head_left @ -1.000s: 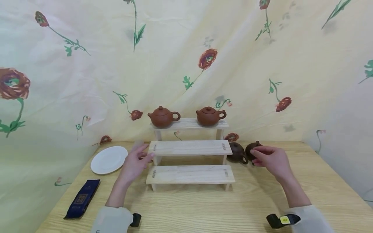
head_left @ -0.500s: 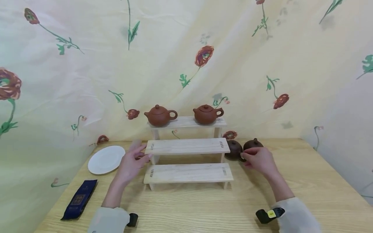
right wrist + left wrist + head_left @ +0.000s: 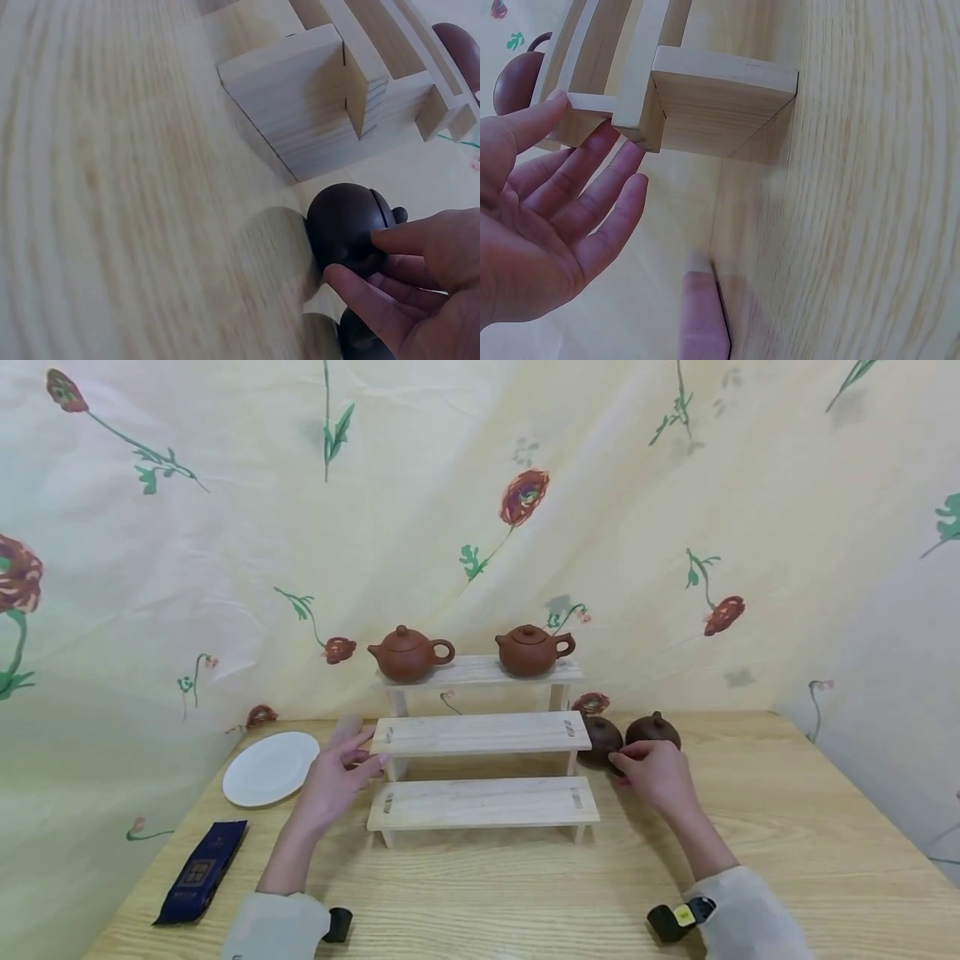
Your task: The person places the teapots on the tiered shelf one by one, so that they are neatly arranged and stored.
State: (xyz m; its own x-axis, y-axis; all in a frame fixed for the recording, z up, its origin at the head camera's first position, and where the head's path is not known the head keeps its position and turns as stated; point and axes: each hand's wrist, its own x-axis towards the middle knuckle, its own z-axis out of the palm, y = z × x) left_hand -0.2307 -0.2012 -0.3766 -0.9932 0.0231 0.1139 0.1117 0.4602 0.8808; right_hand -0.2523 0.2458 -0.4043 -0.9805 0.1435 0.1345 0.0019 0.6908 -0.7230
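Note:
A three-step wooden stand (image 3: 480, 802) stands mid-table. My left hand (image 3: 333, 781) touches the left end of its middle shelf, fingers loosely extended; in the left wrist view the thumb (image 3: 536, 124) rests at the shelf end. At the stand's right side, my right hand (image 3: 660, 777) pinches the near side of a dark brown teapot (image 3: 602, 739), which sits on the table. Its handle is hidden behind the fingers in the right wrist view, where the teapot's rounded body (image 3: 345, 225) shows. Beside it is a second dark teapot (image 3: 654, 728), partly covered by the right hand.
Two reddish-brown teapots, one left (image 3: 407, 656) and one right (image 3: 528, 652), stand on the top shelf. To the left lie a white plate (image 3: 270, 768) and a dark blue packet (image 3: 201, 872). A flowered cloth (image 3: 420, 527) hangs behind the table.
My right hand has moved left from the outer dark teapot to the one beside the stand and now pinches it. The left hand stays at the shelf end. The head view has shifted slightly.

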